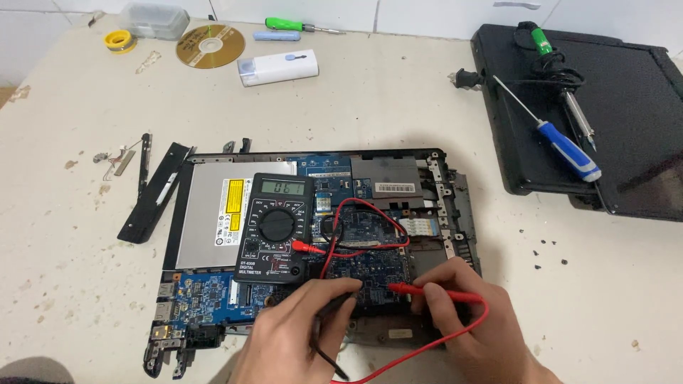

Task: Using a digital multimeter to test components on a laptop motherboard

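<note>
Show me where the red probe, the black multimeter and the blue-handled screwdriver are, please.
red probe (434, 292): head view, on its red handle in the right hand.
black multimeter (276, 227): head view, on its round dial.
blue-handled screwdriver (568, 149): head view, on the blue handle.

A gold disc (210, 46) lay at the far left of the table (370, 99), with a yellow tape roll (119, 40) and a clear plastic box (154, 20) near it. A white case (278, 68) sat just right of the disc, a green-handled screwdriver (295, 25) beyond it. On the black panel (626, 121) to the right rested a blue-handled screwdriver (562, 146) and a soldering iron (562, 78).
</note>
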